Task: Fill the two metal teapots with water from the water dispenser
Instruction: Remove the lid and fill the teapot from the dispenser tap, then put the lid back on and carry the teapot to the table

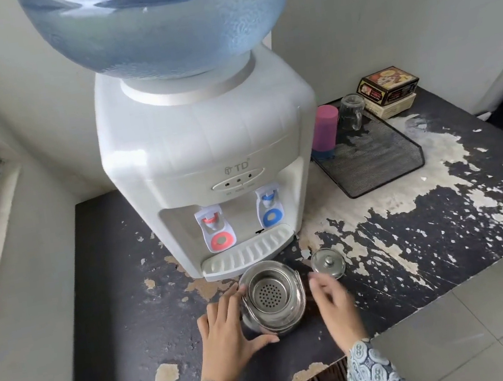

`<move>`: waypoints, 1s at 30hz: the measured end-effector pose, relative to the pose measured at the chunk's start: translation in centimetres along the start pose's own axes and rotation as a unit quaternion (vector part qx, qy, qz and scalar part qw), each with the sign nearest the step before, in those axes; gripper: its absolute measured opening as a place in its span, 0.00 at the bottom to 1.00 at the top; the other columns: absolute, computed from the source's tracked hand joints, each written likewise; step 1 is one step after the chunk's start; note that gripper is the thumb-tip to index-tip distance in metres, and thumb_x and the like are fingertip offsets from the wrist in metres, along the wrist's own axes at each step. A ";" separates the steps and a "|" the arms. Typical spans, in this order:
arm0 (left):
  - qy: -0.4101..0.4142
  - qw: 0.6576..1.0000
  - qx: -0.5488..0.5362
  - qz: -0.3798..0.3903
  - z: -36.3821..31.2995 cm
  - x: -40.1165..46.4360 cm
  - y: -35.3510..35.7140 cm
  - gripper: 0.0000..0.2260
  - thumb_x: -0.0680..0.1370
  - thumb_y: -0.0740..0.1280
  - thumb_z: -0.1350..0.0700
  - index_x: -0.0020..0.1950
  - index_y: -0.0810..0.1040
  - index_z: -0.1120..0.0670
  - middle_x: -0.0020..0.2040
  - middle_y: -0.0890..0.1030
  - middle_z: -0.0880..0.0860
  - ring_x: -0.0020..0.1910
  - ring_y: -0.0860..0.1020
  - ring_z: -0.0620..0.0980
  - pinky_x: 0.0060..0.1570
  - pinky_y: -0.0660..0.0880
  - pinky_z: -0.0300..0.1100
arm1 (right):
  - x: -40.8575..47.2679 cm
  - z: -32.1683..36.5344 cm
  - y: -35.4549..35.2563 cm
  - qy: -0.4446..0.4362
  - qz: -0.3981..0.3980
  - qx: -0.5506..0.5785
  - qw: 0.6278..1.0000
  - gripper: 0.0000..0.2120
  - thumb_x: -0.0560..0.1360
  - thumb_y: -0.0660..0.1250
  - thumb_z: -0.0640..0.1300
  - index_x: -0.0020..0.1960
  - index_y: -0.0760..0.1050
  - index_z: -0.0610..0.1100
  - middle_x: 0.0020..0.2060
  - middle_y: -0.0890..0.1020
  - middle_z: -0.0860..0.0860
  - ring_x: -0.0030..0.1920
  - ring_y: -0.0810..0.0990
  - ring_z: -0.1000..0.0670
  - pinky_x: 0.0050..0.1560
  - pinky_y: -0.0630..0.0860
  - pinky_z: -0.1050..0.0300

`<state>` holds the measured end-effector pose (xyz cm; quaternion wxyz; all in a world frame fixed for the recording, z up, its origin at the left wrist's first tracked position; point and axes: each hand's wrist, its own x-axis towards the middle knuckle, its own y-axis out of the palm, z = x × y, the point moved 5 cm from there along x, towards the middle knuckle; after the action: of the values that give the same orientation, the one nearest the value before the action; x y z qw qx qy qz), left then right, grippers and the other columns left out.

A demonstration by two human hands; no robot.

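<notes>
The teapot (272, 298) stands uncovered, lid (328, 263) at its 2 o'clock. It is steadied by the spread left hand (229, 334); the right hand (335, 301) hovers, spread. Next, lifting under the blue tap (270, 210) is required.

A shiny metal teapot (272, 298) is standing upright on the worn dark counter (124, 307), just at six o'clock of the water dispenser (205, 151) and its drip tray (246, 253). It is sitting uncovered, showing a perforated steel strainer basket (267, 292) inside its mouth. Its round lid (328, 263), knob up, is lying flat at about two o'clock of the pot, just beside it. Only one teapot is showing.
</notes>
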<state>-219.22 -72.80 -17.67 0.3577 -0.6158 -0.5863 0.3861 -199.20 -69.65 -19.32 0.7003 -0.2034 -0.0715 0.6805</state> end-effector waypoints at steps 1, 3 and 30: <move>-0.003 1.000 -0.001 0.001 0.0 0.0 0.1 0.43 0.57 0.59 0.23 0.65 0.68 0.49 0.61 0.77 0.46 0.51 0.71 0.48 0.46 0.68 0.45 | 1.0 -0.2 -1.1 -0.006 -0.033 -0.038 0.999 0.07 0.75 0.62 0.47 0.52 0.71 0.56 0.49 0.78 0.53 0.52 0.76 0.50 0.46 0.73 0.62; -0.006 1.000 -0.001 -0.006 0.1 0.0 0.1 0.44 0.57 0.61 0.24 0.65 0.68 0.48 0.62 0.76 0.46 0.51 0.74 0.51 0.47 0.68 0.46 | 3.4 -0.6 -2.7 -0.004 -0.069 -0.141 0.988 0.09 0.73 0.65 0.44 0.53 0.72 0.49 0.52 0.78 0.47 0.52 0.74 0.48 0.40 0.68 0.67; -0.056 0.997 0.043 0.032 1.0 0.2 1.4 0.50 0.54 0.55 0.20 0.70 0.57 0.44 0.66 0.65 0.40 0.57 0.64 0.47 0.50 0.55 0.42 | 0.3 7.5 3.3 -0.314 0.066 -0.378 0.869 0.11 0.67 0.71 0.50 0.47 0.74 0.48 0.42 0.80 0.54 0.41 0.77 0.49 0.46 0.74 0.50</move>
<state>-219.49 -72.74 -19.36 0.3385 -0.5956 -0.5680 0.4560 -205.10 -68.00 -13.82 0.4643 -0.2320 -0.5257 0.6740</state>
